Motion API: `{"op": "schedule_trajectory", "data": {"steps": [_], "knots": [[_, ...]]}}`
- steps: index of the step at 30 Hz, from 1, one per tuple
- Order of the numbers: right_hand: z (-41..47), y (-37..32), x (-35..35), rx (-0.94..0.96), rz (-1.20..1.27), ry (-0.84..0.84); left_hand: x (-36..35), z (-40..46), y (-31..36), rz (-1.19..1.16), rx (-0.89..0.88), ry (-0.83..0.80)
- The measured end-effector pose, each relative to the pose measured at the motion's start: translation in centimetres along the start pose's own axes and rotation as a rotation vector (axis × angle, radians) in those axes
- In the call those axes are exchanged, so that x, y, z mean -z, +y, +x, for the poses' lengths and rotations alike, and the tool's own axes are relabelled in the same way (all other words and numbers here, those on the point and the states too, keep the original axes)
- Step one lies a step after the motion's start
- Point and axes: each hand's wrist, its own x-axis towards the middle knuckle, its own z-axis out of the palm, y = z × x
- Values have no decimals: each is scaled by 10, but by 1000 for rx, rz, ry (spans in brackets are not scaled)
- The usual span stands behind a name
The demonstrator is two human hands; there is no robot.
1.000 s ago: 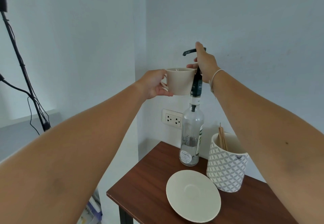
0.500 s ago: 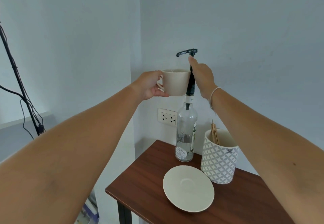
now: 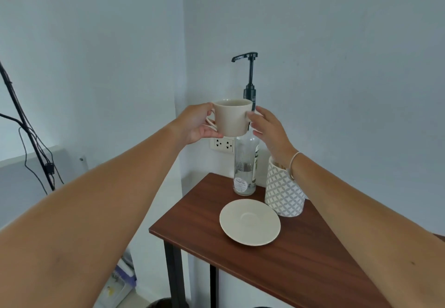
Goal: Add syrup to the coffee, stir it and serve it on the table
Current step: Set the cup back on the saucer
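A cream coffee cup (image 3: 231, 118) is held in the air by its handle in my left hand (image 3: 196, 125), level with the neck of the syrup bottle. My right hand (image 3: 268, 127) touches the cup's right side with spread fingers. The clear glass syrup bottle (image 3: 245, 168) stands at the back of the wooden table (image 3: 301, 254). Its black pump (image 3: 248, 57) is up, with the spout above and behind the cup. A cream saucer (image 3: 250, 221) lies bare on the table in front of the bottle.
A white patterned holder (image 3: 284, 193) with wooden sticks stands to the right of the bottle. A wall socket (image 3: 221, 144) sits behind the cup. A black stand with cables (image 3: 29, 136) rises at the left. Clutter lies on the floor (image 3: 118, 283) beside the table leg.
My right hand has left the pump head and come down to the cup's right side. The pump has risen to full height. The cup has dropped lower, away from the spout.
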Motion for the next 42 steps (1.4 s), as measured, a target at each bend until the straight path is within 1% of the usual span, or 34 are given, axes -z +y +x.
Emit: {"op": "schedule_trajectory", "data": {"steps": [4, 8, 10, 11, 16, 26, 34, 42], "knots": [[-21, 18, -3, -53, 46, -77, 0, -13, -20, -10, 43, -27], [-35, 35, -1, -36, 18, -113, 1, -23, -40, -40, 50, -43], [-69, 54, 7, -81, -37, -92, -4, -38, -72, -33, 134, -78], [-73, 60, 8, -80, -41, -92, -4, -40, -78, -41, 144, -100], [-84, 76, 12, -91, -40, -89, -5, -46, -98, -64, 133, -130], [-111, 114, 27, -181, -125, -46, -12, -50, -147, -10, 208, -190], [-117, 136, 30, -219, -147, -58, -11, -44, -171, -20, 273, -191], [-120, 149, 31, -241, -123, -82, -7, -41, -187, -36, 289, -165]]}}
